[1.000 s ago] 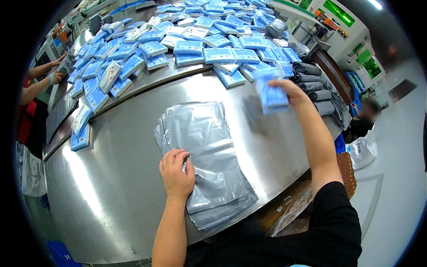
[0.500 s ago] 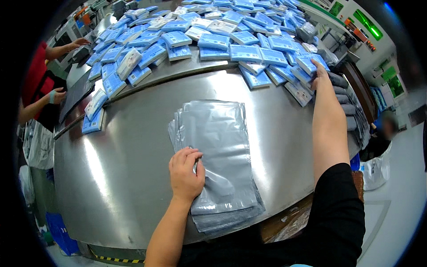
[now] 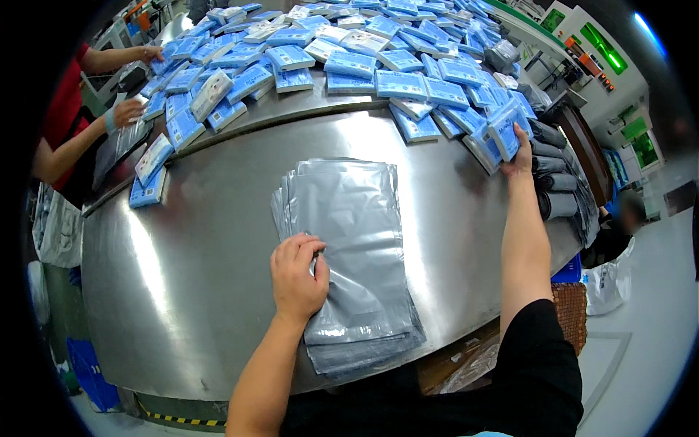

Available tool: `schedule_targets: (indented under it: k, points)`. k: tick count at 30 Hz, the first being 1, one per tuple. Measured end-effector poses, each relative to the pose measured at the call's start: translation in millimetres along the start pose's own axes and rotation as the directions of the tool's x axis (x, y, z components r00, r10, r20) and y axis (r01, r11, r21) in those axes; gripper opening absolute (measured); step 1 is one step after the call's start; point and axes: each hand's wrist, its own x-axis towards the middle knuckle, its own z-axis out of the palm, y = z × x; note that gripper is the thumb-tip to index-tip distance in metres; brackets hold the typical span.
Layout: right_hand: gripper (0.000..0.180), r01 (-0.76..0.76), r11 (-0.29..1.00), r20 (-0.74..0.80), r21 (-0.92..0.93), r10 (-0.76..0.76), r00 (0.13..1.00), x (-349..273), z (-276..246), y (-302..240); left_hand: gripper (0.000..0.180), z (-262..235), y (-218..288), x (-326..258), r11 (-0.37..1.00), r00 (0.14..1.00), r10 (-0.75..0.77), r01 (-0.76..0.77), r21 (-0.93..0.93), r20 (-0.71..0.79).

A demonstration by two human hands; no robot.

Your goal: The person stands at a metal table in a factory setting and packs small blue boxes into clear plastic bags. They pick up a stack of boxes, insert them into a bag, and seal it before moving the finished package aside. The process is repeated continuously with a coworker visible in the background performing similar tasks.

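Observation:
A stack of flat grey plastic bags (image 3: 357,240) lies on the metal table, its edges slightly fanned at the left. My left hand (image 3: 297,273) rests at the left edge of the top bag, fingers curled and thumb pinched against the plastic. At the right side of the heap, my right hand (image 3: 520,151) grips a blue-and-white rectangular pack (image 3: 507,130), holding it tilted up. Another pack (image 3: 482,148) stands close against it on the left; whether my hand holds that one too, I cannot tell. My right fingers are partly hidden behind the pack.
Many similar packs (image 3: 349,65) are heaped across the far side, beyond a raised ledge. Dark grey rolled bags (image 3: 557,182) lie at the right edge. A co-worker's hands (image 3: 129,111) are at the left, over a dark bag. A blue bin (image 3: 93,371) stands on the floor, lower left.
My right hand has drawn a pack nearer and tilted it up from the heap's right side. My left hand stays on the bags. The co-worker's hands have moved farther in.

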Motion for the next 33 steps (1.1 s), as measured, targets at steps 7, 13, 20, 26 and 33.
schedule_targets:
  k: [7,13,20,26,33]
  points:
    - [0.07,0.066,0.995,0.276,0.076,-0.085,0.957,-137,15,11,0.018,1,3,-3,0.999,0.999,0.028,-0.027,0.03,-0.022]
    - [0.08,-0.104,0.991,0.452,0.079,0.057,0.89,-274,96,38,0.017,-4,-1,-6,0.995,1.0,-0.001,0.0,0.096,0.014]
    - [0.081,-0.248,0.968,0.514,-0.039,0.233,0.826,-341,144,49,0.039,-38,25,12,0.996,0.956,-0.084,0.068,0.066,0.28]
    - [0.09,-0.003,0.94,0.644,-0.341,0.236,0.728,-364,208,67,0.089,-115,58,-12,0.396,0.926,-0.002,0.347,-0.85,0.378]
    - [0.084,-0.381,0.921,0.717,-0.078,0.317,0.62,-388,289,120,0.122,-163,10,-63,0.663,0.965,-0.177,0.264,-0.701,0.196]
